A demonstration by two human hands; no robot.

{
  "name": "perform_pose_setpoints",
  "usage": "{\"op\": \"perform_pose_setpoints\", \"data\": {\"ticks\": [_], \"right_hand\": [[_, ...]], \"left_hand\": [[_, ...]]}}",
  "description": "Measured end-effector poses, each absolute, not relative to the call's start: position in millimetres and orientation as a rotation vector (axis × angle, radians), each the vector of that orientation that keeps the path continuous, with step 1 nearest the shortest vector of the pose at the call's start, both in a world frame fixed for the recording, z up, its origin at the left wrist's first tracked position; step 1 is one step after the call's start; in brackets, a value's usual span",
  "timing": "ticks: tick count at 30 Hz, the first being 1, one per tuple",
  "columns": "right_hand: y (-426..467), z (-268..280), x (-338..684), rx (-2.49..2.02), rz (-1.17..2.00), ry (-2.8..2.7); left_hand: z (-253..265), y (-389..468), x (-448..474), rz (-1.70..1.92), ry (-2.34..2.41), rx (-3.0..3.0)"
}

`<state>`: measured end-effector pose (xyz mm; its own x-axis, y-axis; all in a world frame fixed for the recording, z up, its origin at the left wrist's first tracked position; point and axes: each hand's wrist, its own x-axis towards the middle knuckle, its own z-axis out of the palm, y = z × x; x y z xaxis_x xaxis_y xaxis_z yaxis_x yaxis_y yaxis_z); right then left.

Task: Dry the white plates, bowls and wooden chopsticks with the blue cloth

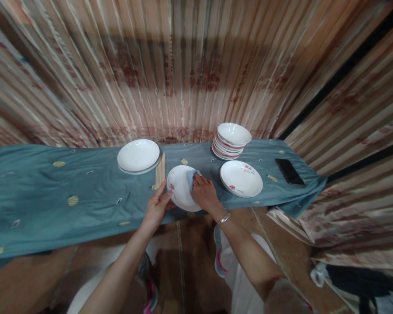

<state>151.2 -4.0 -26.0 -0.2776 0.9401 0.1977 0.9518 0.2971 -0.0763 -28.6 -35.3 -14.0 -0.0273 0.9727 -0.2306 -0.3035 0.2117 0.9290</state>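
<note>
A white plate with small flowers on its rim [180,192] is in front of me at the table's near edge. My left hand [159,201] grips its left rim, thumb on top and fingers below. My right hand [205,192] presses a bluish-grey cloth [190,178] against the right part of the plate; the palm hides some of the cloth. Just left of the plate lies a bundle of wooden chopsticks [160,172]. Right of my right hand is a short stack of flowered plates [241,179].
Plain white plates [138,156] are stacked at the left, and a tall stack of bowls [232,139] stands at the back right. A black phone [290,171] lies near the right end. A green cloth [94,187] covers the narrow table, with curtains [190,74] behind it.
</note>
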Motion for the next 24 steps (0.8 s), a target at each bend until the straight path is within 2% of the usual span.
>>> {"op": "perform_pose_setpoints", "data": {"ticks": [7, 13, 20, 24], "right_hand": [[-28.7, -10.6, 172.1, -1.637, 0.217, -2.546], [-43.6, -0.6, 171.2, -1.421, 0.510, -2.454], [-36.7, -3.3, 153.2, -1.200, 0.607, -2.356], [-26.8, -6.7, 142.8, -1.169, 0.507, -2.357]], "left_hand": [[-13.3, -32.9, -25.1, 1.255, 1.154, 0.795], [-10.6, -31.9, -23.0, 1.264, 1.184, 0.807], [-5.8, -34.4, -21.1, 1.246, 1.179, 0.833], [-3.1, -37.5, -21.1, 1.223, 1.176, 0.876]]}}
